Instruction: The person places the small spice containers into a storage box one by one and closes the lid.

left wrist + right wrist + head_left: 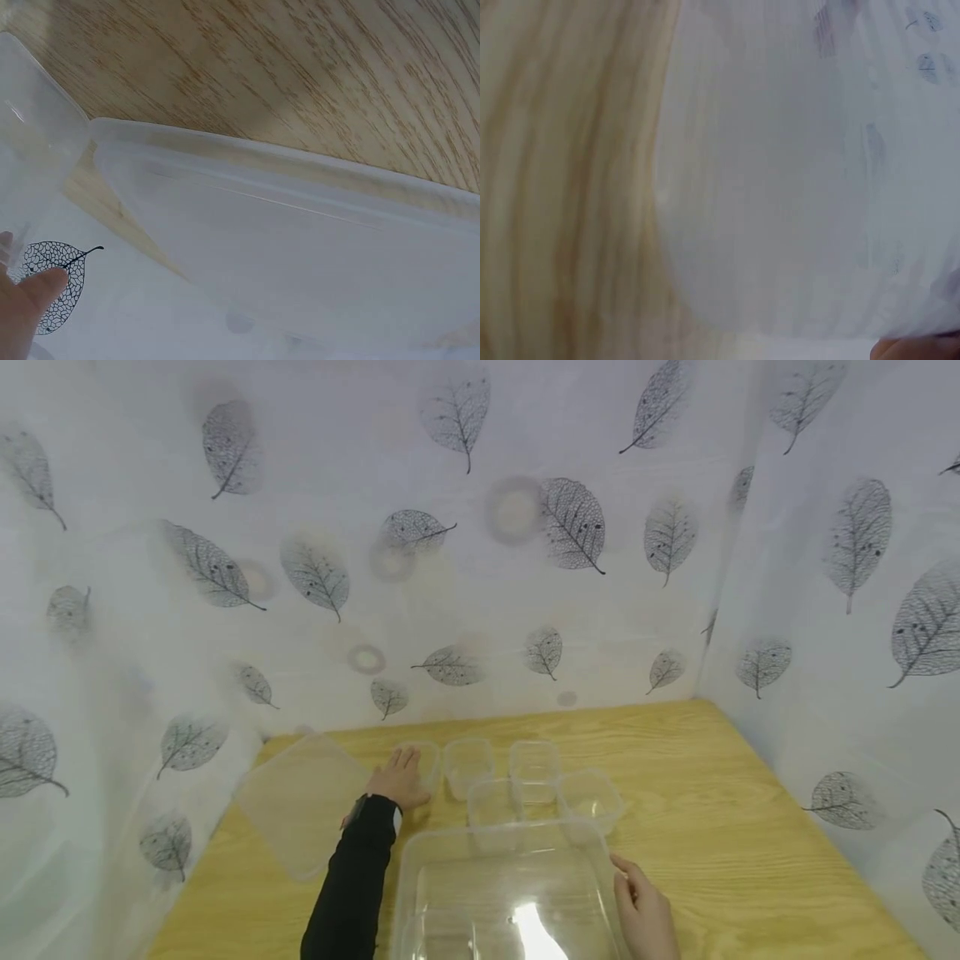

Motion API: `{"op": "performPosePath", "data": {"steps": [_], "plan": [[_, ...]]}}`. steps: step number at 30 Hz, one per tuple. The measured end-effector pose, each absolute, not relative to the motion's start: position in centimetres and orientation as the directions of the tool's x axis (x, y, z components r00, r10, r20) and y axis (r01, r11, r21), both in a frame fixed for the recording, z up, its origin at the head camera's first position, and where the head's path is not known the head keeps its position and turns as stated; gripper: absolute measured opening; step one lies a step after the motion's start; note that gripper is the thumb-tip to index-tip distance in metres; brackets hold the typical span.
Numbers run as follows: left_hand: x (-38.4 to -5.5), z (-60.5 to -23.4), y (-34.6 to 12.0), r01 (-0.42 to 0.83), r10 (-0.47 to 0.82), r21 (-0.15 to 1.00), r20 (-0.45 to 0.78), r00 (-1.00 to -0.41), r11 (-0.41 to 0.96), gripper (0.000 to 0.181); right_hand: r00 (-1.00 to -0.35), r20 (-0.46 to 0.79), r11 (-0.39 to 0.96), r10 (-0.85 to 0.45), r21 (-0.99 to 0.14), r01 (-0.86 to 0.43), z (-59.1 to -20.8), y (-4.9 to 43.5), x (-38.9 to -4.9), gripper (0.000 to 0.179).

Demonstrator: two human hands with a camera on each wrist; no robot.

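Note:
My left hand (pixel 403 783) reaches to a small clear plastic container (pixel 427 760) at the left of a group, fingers extended over it. In the left wrist view, the thumb (pixel 46 289) stands apart from the container's wall (pixel 37 142), and a fingertip lies at its edge. My right hand (pixel 645 910) is beside the right rim of a large clear plastic box (pixel 510 835), fingers loosely bent. Whether it touches the rim is unclear. The right wrist view is blurred, showing the box's wall (pixel 765 187) and part of a finger (pixel 919 349) at the corner.
More small clear containers stand behind the large box: one (pixel 468 764), another (pixel 535 760), a nearer one (pixel 495 802) and one at the right (pixel 592 797). A flat translucent sheet-like lid (pixel 303 806) lies at the left of the wooden table (pixel 720 827). Leaf-printed curtains (pixel 480 593) surround it.

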State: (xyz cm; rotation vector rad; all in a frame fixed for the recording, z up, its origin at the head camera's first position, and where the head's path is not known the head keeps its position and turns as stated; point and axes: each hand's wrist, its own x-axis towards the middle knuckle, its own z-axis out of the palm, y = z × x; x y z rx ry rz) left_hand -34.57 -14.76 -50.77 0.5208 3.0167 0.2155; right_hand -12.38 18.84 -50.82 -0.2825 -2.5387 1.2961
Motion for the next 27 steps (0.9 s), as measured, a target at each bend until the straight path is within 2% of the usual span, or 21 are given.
{"op": "performPosePath", "data": {"steps": [11, 19, 23, 27], "plan": [[-34.4, -50.6, -14.8, 0.335, 0.346, 0.147, -0.059, -0.936, 0.931, 0.075, -0.940, 0.172, 0.577, 0.295, -0.816, 0.032, -50.7, 18.9, -12.3, 0.025], [-33.0, -48.5, -13.6, 0.295, 0.318, 0.210, -0.086, -0.944, 0.932, 0.041, -0.948, 0.117, 0.569, 0.296, -0.819, 0.076, -50.3, 18.8, -12.3, 0.026], [-32.7, -48.0, -13.5, 0.330, 0.349, 0.225, -0.050, -0.936, 0.917, 0.036, -0.948, 0.123, 0.578, 0.293, -0.813, 0.074, -50.2, 18.8, -12.3, 0.027], [-33.0, -48.5, -13.7, 0.375, 0.389, 0.220, -0.018, -0.921, 0.900, 0.040, -0.946, 0.138, 0.588, 0.295, -0.806, 0.066, -50.2, 18.7, -12.3, 0.026]]}}
